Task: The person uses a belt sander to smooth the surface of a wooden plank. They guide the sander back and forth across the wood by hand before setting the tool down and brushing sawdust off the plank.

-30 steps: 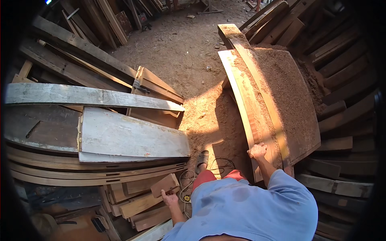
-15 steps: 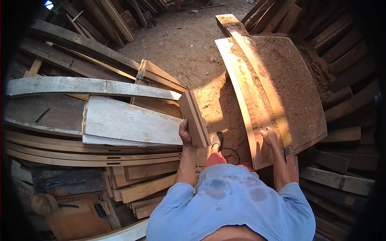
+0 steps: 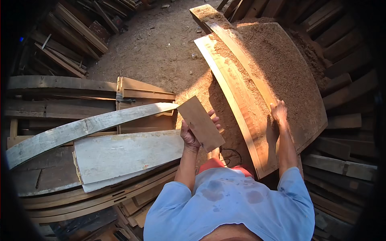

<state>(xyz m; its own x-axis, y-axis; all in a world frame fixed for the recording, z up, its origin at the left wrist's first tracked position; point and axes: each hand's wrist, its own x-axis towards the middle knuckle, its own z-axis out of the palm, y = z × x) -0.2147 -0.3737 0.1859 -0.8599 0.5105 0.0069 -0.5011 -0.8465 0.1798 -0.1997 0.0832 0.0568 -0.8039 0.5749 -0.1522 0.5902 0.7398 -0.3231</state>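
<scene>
My left hand grips a short rectangular wooden block. Its thumb lies along the near-left edge and its fingertips show past the right edge. The block is tilted, its broad brown face turned up. My right hand is over the workbench on the right, fingers curled closed beside a long wooden strip. Whether it pinches anything there is too small to tell. Under the strip lies a wide pale board with a curved left edge, strewn with wood shavings.
Shavings cover the brown bench top. To my left are a white-painted panel, a long curved whitish plank and stacked timber. More boards line the right side. A dark cable lies on the dirt floor.
The block in my left hand has turned from its edge to its broad face. My right hand has moved forward along the strip. The whole view has swung somewhat.
</scene>
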